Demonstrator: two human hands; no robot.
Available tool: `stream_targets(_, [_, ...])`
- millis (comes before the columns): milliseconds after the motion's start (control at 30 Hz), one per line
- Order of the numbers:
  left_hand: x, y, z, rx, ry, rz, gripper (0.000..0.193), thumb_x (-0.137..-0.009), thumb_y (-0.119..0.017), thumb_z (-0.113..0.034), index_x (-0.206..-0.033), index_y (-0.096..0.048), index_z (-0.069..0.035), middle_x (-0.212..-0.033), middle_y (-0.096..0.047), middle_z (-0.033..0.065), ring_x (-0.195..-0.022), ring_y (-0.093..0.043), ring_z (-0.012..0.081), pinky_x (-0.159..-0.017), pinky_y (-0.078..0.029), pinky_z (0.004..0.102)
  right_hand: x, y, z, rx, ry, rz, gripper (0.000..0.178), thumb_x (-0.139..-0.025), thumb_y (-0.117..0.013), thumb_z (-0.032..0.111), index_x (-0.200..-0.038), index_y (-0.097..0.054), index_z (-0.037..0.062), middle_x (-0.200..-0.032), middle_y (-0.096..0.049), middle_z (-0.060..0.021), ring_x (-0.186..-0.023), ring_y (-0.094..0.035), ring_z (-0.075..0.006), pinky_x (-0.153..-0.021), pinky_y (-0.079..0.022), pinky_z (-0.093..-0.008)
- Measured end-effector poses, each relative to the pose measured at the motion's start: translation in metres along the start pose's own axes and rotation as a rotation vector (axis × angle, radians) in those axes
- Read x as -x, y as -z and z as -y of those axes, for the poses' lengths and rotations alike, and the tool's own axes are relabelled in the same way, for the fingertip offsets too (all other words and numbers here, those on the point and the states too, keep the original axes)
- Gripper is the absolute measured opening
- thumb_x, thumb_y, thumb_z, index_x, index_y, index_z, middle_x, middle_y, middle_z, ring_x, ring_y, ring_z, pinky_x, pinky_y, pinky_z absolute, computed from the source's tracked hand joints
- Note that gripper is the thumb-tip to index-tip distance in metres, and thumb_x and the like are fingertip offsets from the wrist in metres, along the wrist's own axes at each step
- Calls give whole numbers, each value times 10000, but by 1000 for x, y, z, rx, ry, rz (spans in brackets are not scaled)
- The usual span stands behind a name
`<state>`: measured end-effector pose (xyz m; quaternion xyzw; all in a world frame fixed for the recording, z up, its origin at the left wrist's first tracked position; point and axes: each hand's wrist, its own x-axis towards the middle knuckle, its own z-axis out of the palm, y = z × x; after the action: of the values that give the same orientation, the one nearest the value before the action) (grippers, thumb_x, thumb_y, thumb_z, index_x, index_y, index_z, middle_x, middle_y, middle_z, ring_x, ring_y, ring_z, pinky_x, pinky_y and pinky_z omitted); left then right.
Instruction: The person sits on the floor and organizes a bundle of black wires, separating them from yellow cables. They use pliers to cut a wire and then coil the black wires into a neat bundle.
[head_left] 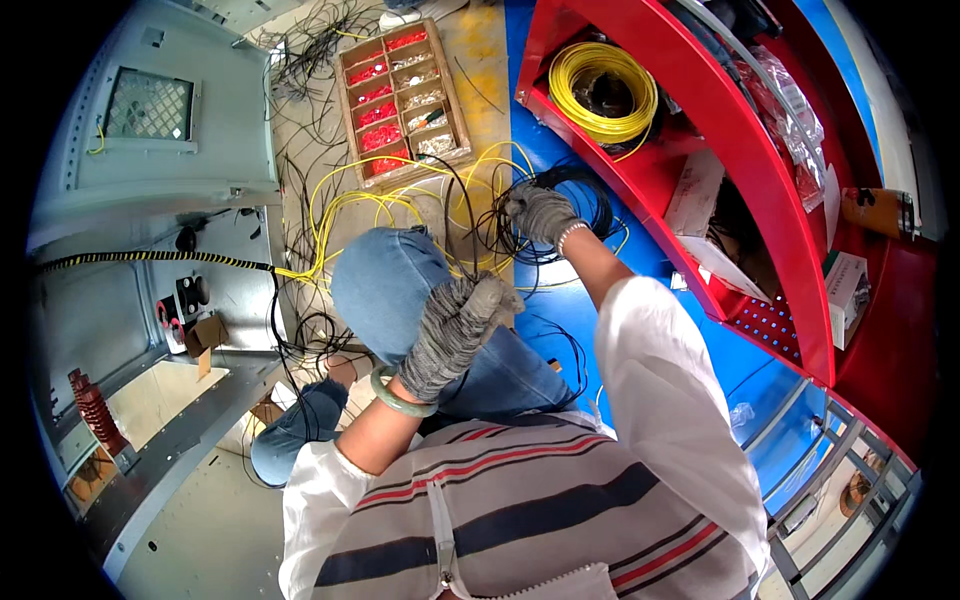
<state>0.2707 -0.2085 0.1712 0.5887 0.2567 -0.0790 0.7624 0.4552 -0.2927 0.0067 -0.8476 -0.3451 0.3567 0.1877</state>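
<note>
Gripping a thin black wire (pixel 471 225) in the left hand (pixel 458 328), gray-gloved and curled into a fist above a denim-covered knee (pixel 385 285). Reaching forward with the right hand (pixel 543 215), gray-gloved too, into loose loops of black wire (pixel 598 195) over the blue floor (pixel 575 312), near a red rack (pixel 800 270); with bent fingers, but cannot tell whether actually closed on any strand. Surrounded in front by yellow wires (pixel 316 270), tangled and fanned out from a spiral-wrapped cable bundle (pixel 150 257) at left, leading back into a metal cabinet (pixel 230 120). Facing a compartmented wooden box (pixel 452 90) farther ahead, filled with red pieces (pixel 380 137) mostly along the left column and pale ones (pixel 424 100) along the right. Flanked at right by a coil of yellow wire (pixel 567 95), lying inside the rack.
</note>
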Motion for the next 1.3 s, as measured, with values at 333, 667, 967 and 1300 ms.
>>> stream_targets(333, [1, -2, -4, -95, -149, 88, 253, -888, -462, -221, -835, -612, -24, -729, -579, 80, -671, -542, 165, -643, -440, 272, 8, -2, -43, 291, 364, 156, 242, -791, -517, 111, -1023, -580, 78, -1006, -605, -46, -901, -580, -222, -799, -457, -283])
stream_targets(667, [-3, -8, 5, -228, -251, 104, 182, -856, -512, -167, -872, -614, -18, -806, -613, 127, -767, -593, 243, -698, -464, 317, 55, 39, -36, -19, -297, 163, 310, -796, -587, 269, -991, -614, 29, -694, -628, -105, -576, -592, -177, -593, -495, -303])
stream_targets(967, [-3, -5, 1, -181, -249, 193, 205, -833, -548, -146, -983, -598, -17, -916, -626, 87, -854, -585, 166, -753, -453, 284, 59, 11, -66, 121, -252, -289, 287, -774, -588, 221, -999, -591, 43, -853, -623, -181, -828, -610, -293, -732, -473, -347])
stream_targets(1300, [-13, -4, 14, -35, -186, -75, 253, -866, -533, -211, -1073, -566, -69, -791, -561, -9, -619, -465, 41, -522, -384, 170, 108, 31, -6, -679, 168, -758, 127, -826, -550, 89, -909, -574, -4, -827, -615, -107, -772, -576, -141, -702, -455, -266])
